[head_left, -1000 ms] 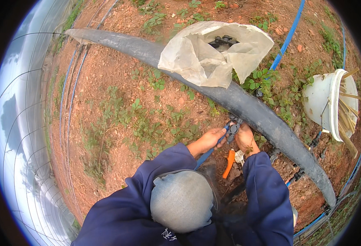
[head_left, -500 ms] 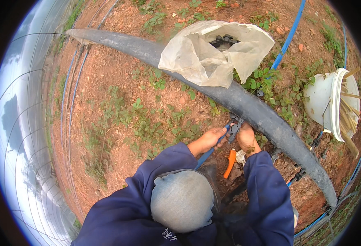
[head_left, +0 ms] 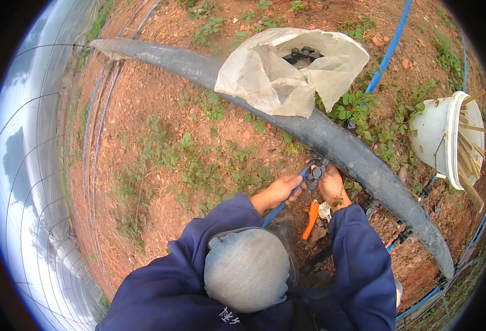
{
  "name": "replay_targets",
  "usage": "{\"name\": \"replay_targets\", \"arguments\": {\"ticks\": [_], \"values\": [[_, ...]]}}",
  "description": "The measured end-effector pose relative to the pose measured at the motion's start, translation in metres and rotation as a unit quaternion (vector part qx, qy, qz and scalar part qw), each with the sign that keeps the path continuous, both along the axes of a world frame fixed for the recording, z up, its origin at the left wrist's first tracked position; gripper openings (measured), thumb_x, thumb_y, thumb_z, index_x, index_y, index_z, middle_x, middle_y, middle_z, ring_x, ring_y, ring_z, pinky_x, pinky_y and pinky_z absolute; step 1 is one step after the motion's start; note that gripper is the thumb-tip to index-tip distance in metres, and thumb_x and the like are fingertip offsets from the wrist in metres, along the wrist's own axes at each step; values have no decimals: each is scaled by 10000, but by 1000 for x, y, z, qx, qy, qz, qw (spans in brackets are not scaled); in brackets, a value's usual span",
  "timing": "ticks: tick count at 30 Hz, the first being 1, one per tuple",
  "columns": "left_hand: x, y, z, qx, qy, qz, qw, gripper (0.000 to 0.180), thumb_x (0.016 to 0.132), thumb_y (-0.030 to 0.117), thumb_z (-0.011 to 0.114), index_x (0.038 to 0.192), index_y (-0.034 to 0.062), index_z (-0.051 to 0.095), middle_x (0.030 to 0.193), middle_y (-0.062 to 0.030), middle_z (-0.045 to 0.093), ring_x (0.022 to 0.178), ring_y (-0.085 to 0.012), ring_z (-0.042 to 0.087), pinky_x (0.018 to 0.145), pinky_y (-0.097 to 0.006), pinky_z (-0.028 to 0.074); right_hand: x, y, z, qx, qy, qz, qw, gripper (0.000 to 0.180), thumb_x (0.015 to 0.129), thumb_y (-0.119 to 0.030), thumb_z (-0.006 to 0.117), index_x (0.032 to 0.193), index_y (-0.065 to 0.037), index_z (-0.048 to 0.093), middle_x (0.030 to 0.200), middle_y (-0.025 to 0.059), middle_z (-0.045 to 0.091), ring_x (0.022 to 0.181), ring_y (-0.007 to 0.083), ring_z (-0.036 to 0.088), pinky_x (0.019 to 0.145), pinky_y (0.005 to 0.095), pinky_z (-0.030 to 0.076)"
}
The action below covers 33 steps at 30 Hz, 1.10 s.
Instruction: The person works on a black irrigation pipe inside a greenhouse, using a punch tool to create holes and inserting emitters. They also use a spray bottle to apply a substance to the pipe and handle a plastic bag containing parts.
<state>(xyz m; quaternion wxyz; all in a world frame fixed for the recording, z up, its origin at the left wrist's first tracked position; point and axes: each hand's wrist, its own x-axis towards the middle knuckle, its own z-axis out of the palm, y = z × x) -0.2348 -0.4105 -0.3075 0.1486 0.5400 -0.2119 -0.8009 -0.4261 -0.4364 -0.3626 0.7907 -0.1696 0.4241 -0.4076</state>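
My left hand (head_left: 281,191) is closed around a blue drip tube (head_left: 275,214), just left of a black plastic valve fitting (head_left: 316,172). The tube's upper end reaches the fitting's left side; whether it is pushed onto it I cannot tell. My right hand (head_left: 331,186) grips the fitting from the right, with some fingers hidden behind it. The fitting sits against the lower edge of a thick black hose (head_left: 331,138). On the soil below my hands lies an orange-handled tool (head_left: 310,219), its working end unclear.
A whitish sack (head_left: 259,83) with black fittings (head_left: 302,54) inside stands across the hose. At right, a white bucket (head_left: 433,135) holding sticks leans over. More black connectors (head_left: 403,236) line the hose's near right stretch. Low green plants (head_left: 199,171) grow on the reddish soil.
My left hand has shifted slightly left and down, away from the fitting, with more blue tube showing above its fingers. My right hand stays on the fitting.
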Motion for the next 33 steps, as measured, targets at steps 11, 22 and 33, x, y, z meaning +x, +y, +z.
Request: {"name": "replay_targets", "arguments": {"ticks": [11, 22, 33], "values": [[7, 40, 33, -27, 35, -31, 999, 376, 1105, 367, 425, 1083, 23, 575, 706, -11, 492, 589, -105, 478, 530, -260, 394, -33, 9, 29, 104, 7, 112, 988, 150, 982, -158, 613, 1075, -42, 593, 855, 24, 624, 703, 128, 576, 589, 271, 441], [-7, 40, 32, -67, 57, -51, 995, 393, 1102, 388, 430, 1098, 24, 576, 721, -8, 506, 593, -104, 488, 532, -261, 411, -41, 12, 52, 35, 14, 221, 975, 283, 964, -224, 687, 1152, -30, 602, 964, 30, 633, 844, 128, 617, 713, 282, 495], [-12, 36, 35, -38, 60, -22, 997, 371, 1096, 393, 445, 1108, 45, 574, 739, 11, 508, 609, -91, 486, 512, -247, 397, -35, 9, 61, -47, 115, 206, 971, 753, 934, -207, 701, 1532, 16, 302, 1157, 78, 647, 995, 160, 611, 824, 308, 498]]}}
